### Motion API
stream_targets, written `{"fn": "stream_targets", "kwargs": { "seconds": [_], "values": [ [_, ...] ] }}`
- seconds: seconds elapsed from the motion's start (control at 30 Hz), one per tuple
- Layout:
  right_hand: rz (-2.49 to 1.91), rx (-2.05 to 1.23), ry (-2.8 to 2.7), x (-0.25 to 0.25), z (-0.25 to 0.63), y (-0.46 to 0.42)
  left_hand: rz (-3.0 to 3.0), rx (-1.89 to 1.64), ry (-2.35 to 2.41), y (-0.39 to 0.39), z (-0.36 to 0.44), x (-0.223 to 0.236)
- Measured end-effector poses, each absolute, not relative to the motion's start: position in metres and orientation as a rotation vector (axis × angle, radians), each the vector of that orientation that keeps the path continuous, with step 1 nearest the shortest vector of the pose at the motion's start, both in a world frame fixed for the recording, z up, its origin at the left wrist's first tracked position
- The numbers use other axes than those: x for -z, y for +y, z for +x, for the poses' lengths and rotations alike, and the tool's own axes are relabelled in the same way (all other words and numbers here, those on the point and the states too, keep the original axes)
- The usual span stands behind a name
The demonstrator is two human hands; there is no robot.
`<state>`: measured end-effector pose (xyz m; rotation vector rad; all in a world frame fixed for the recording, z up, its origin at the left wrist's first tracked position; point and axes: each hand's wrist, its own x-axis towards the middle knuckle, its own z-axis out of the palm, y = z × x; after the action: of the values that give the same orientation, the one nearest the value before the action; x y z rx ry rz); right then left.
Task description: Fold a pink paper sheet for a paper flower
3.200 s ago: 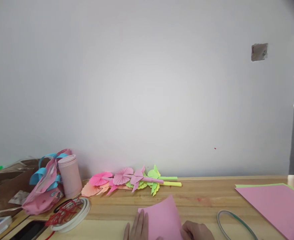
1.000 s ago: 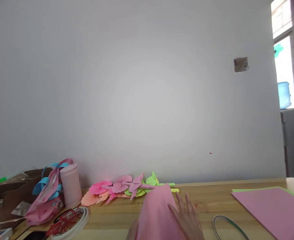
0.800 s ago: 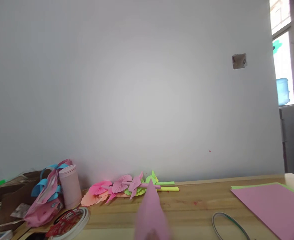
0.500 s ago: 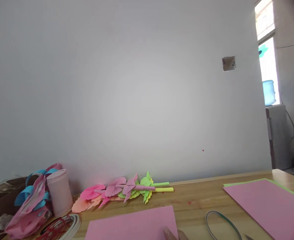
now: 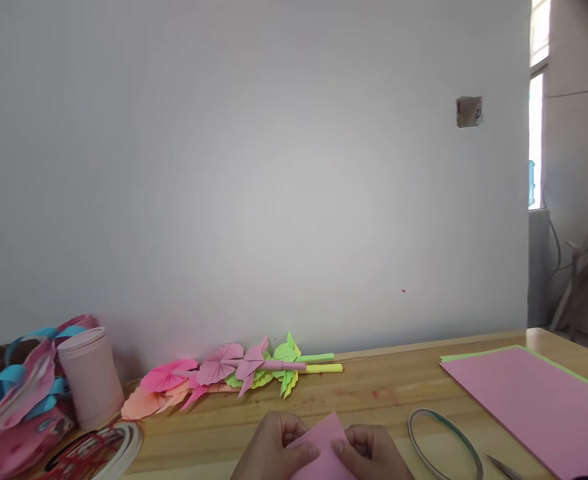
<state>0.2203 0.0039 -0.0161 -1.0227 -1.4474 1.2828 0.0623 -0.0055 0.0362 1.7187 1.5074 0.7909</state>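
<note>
At the bottom middle of the view my left hand (image 5: 274,448) and my right hand (image 5: 371,451) are both closed on a folded pink paper sheet (image 5: 321,440), pinching its edges with fingers and thumbs. The sheet's upper corner points away from me between the two hands. It sits low over the wooden table (image 5: 384,393). The lower parts of both hands are cut off by the frame edge.
Folded paper flowers (image 5: 234,373) in pink, orange and green lie along the wall. A pink jar (image 5: 90,377), a pink bag with blue ribbon (image 5: 17,400) and tape rolls (image 5: 109,448) stand left. A wire ring (image 5: 444,443), a pink paper stack (image 5: 529,400) and a scissor tip (image 5: 504,469) lie right.
The pink sheet was lifted, turned over and laid flat on the table; now it is folded smaller and both hands pinch it. The view has shifted to the right.
</note>
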Motion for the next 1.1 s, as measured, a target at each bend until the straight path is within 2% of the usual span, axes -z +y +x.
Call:
{"fn": "stream_targets", "kwargs": {
  "seconds": [0.4, 0.93, 1.1],
  "values": [
    [-1.163, -1.310, -1.513, 0.008, 0.225, -0.003, 1.624, -0.818, 1.296, -0.011, 0.058, -0.028],
    [-1.053, -1.437, -1.435, 0.008, 0.227, -0.006, 1.748, -0.845, 1.342, -0.016, 0.059, -0.027],
    [-1.131, -1.590, -1.546, -0.005, 0.233, -0.012, 1.905, -0.882, 1.566, -0.010, 0.048, -0.025]
  ]
}}
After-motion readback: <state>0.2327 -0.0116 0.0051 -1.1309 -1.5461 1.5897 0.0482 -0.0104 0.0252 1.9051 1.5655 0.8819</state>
